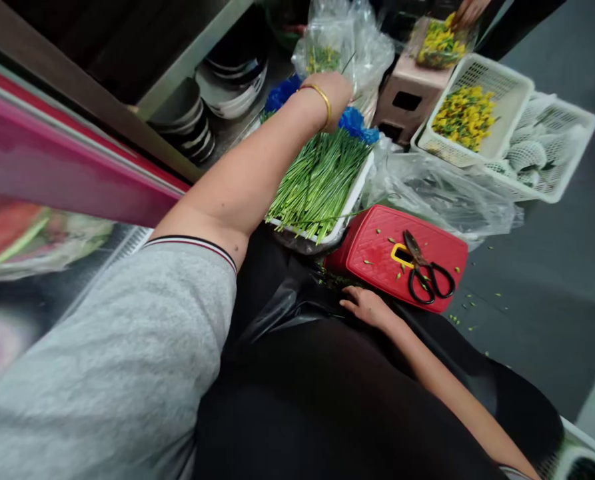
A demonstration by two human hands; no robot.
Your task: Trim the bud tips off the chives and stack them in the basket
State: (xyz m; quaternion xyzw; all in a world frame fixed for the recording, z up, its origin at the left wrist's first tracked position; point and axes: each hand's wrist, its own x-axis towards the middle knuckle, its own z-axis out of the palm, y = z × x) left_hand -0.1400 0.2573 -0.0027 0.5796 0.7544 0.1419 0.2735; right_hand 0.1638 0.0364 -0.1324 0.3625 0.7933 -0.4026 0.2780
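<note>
My left hand (pixel 331 93), with a gold bracelet at the wrist, is stretched over the far end of a white tray (pixel 353 193) of long green stems (pixel 320 180). Its fingers look curled, and a thin dark stem (pixel 348 63) sticks out past them. Blue plastic (pixel 358 125) lies beside it, and a clear bag (pixel 327 33) with green and yellow pieces stands just beyond. My right hand (pixel 367 305) rests on the black apron near a red stool (pixel 377 233), fingers apart and holding nothing. Black-handled scissors (pixel 424 270) lie on the stool among small green scraps.
White baskets (pixel 560 180) at the right hold yellow flowers (pixel 466 119) and white netting. Another person's hand (pixel 470 12) touches a tub of yellow flowers (pixel 440 47) on a pinkish stool (pixel 407 93). Stacked bowls (pixel 232 87) stand on a shelf at upper left.
</note>
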